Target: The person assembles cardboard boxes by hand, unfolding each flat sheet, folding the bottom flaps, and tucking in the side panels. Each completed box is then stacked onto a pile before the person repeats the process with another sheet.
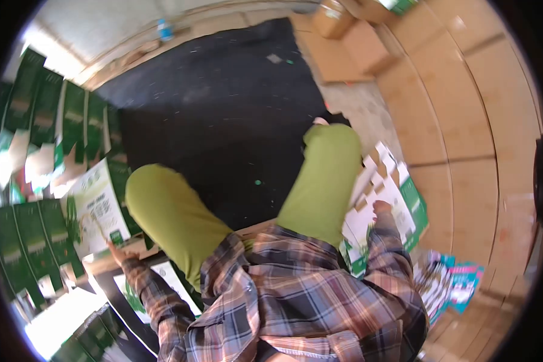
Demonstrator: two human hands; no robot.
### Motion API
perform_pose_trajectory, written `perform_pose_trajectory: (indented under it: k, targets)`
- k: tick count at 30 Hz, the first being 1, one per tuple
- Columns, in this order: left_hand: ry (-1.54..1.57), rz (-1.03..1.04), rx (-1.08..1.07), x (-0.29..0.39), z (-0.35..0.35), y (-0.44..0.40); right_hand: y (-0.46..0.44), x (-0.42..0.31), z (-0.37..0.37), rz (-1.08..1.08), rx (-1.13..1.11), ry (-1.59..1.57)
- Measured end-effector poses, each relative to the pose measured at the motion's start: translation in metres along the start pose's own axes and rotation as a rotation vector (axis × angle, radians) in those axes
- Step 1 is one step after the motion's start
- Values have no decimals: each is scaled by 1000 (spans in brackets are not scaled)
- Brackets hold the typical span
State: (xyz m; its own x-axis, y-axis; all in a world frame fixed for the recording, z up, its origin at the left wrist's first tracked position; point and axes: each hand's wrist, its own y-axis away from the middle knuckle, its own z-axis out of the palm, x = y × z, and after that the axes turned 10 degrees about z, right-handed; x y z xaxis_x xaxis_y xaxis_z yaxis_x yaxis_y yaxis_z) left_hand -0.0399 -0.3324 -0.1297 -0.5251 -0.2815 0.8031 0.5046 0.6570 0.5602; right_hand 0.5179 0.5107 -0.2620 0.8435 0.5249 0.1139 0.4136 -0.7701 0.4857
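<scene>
My left hand (124, 254) reaches out to the left with its fingers stretched. It is at the lower edge of an upright white and green printed carton (99, 208); whether it touches the carton I cannot tell. On the right, my right hand (381, 209) has its fingers bent against a flattened white and green carton (377, 217). This one lies among several others with notched flaps, beside my right leg. The fingertips of my right hand are partly hidden.
Green cartons (24, 241) stand in rows along the left. Brown boxes (464, 114) are stacked on the right, and an opened brown box (350, 54) lies at the back. A black sheet (217, 108) covers the floor ahead. Pink and teal packages (464, 280) lie at the lower right.
</scene>
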Motion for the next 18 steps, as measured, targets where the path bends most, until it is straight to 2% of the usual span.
perform_pose_trajectory:
  k: [1,2,3,4,5,6,8,9,10,11,13,14,16,18]
  targets:
    - [-78,131,-115,-10,-17,-36,18,2,15,18,-6,-135]
    - [-56,198,69,-7,-11,-25,36,-12,9,67,-147,86]
    - [-28,266,254,-1,-7,-12,58,-26,13,471,-224,-480]
    - [-216,353,241,10,-9,-11,83,-41,17,872,-279,-1049]
    - [-159,513,307,22,9,35,107,-52,14,908,-281,-1062]
    - [-236,592,234,27,-4,-9,130,-68,3,1017,-271,-1125]
    - [130,760,190,50,22,32,155,-83,11,1142,-266,-1196]
    - [121,770,176,67,33,54,164,-87,25,1257,-266,-1368]
    - [90,903,144,83,43,73,172,-90,39,1370,-262,-1540]
    - [61,1036,109,98,56,94,181,-97,49,1387,-266,-1550]
    - [80,1103,0,122,81,141,196,-114,65,1403,-155,-1877]
    - [104,1157,-94,130,92,162,199,-120,71,1416,-159,-1884]
    - [78,1235,-160,139,115,194,193,-128,66,1246,15,-2286]
    - [67,1307,-222,138,135,220,167,-119,84,1317,20,-2375]
